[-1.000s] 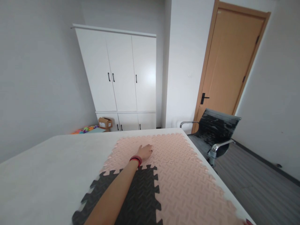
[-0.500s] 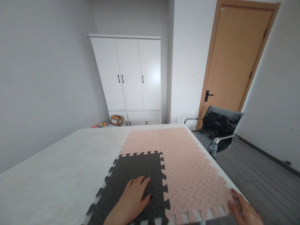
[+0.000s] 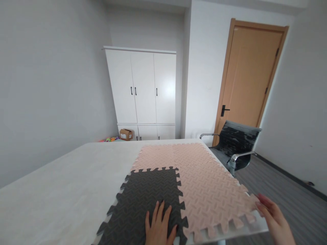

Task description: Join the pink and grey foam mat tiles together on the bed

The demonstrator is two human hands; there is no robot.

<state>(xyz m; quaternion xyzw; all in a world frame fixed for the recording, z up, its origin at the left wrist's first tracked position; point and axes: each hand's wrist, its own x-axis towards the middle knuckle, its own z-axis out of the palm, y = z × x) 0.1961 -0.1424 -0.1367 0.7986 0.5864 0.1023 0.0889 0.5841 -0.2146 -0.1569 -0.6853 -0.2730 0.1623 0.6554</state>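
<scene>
A dark grey foam puzzle mat (image 3: 143, 190) lies on the white table (image 3: 63, 180), its toothed right edge along pink foam mats. My left hand (image 3: 159, 226) rests on the grey mat near its lower right, fingers stretched and slightly spread. At the table's right edge, my right hand (image 3: 273, 214) pinches the near right corner of the pink foam mat (image 3: 214, 197) between thumb and fingers. That corner is raised a little off the table. More pink matting runs to the far end, behind the grey piece.
Right of the table stands a black chair (image 3: 238, 143) with metal armrests. A white wardrobe (image 3: 143, 88) is at the back, with a cardboard box (image 3: 126, 134) before it. A wooden door (image 3: 251, 75) is at the back right.
My left hand has shifted right and nearer on the grey mat. My right hand has risen slightly, lifting the pink mat's near right corner. The camera view has tilted up.
</scene>
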